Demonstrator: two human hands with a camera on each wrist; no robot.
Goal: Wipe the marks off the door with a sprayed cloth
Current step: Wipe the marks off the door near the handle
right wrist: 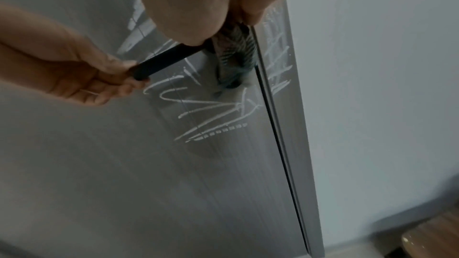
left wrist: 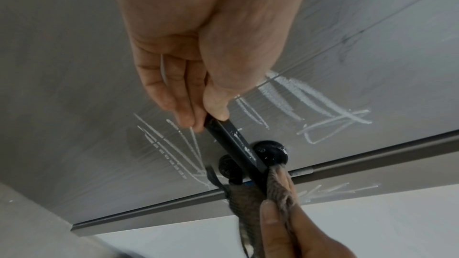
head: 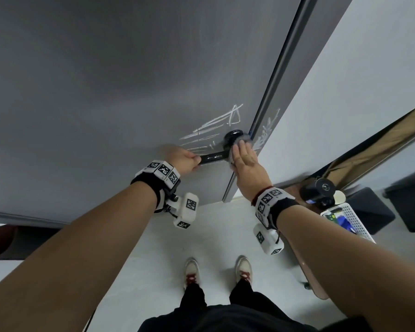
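Currently the left hand grips the free end of the black lever handle, fingers and thumb curled round it, steadying the grey door. The right hand lies with fingers straight over a grey ribbed cloth, pressing it against the handle's root beside the round black rosette, close to the door's closing edge.

White chalk-like marks cover the panel above and below the handle; further strokes lie on the frame across the gap. None of these appears wiped yet, so the task is judged to be at an early stage.

Procedure, as advised: keep the handle held so the door does not swing under pressure. Keep the cloth flat under the palm and work along the strokes, not across the gap. Refold the cloth when its face loads with residue.

Obstructions: the lever and rosette stand proud of the panel and shield the marks nearest them; those will likely need a cloth edge worked around the hardware. The frame lip may snag the cloth.

Nearby, to the person's right, a white perforated basket stands on the pale floor, clear of the wiping area.
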